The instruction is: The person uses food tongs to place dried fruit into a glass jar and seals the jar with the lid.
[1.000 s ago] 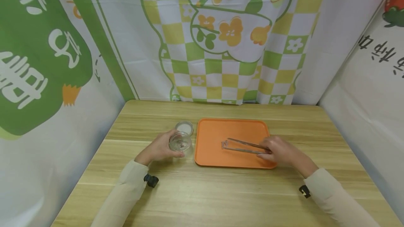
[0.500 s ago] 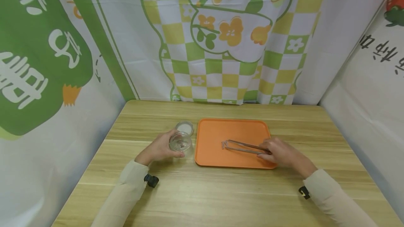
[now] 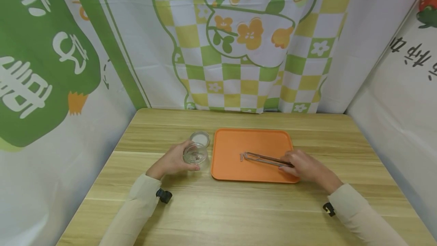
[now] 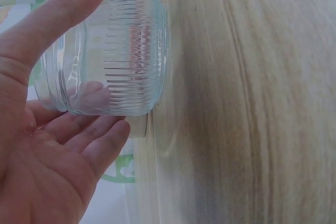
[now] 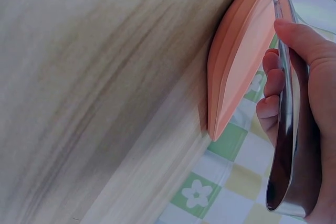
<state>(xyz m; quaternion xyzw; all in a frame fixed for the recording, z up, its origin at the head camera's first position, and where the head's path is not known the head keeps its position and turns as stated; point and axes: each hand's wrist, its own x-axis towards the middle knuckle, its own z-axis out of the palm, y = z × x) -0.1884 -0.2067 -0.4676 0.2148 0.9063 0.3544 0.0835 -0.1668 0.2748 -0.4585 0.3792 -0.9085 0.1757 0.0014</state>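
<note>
In the head view my left hand (image 3: pixel 172 160) holds a clear glass jar (image 3: pixel 195 155) on the table, left of an orange tray (image 3: pixel 227 172). Up close in the left wrist view, the thumb and fingers of that hand (image 4: pixel 58 150) lie on either side of the ribbed jar (image 4: pixel 115 56). My right hand (image 3: pixel 302 165) grips metal tongs (image 3: pixel 268 159) over the tray. Their tips, nearly together, are at one of the small pale pieces (image 3: pixel 241 157) lying there. Thumb and fingers of the right hand (image 5: pixel 315 66) squeeze the tongs (image 5: pixel 289 156) in the right wrist view.
Just behind the jar lies a round, clear-rimmed lid (image 3: pixel 200 139) with a whitish middle. All of this is on a wooden table (image 3: pixel 211 212). Printed cloth (image 3: pixel 239 86) hangs along the table's back edge, and more cloth stands at both sides.
The arms of the tongs have come together, from wide apart to nearly touching, at a small piece on the tray. The left hand and jar have stayed in place.
</note>
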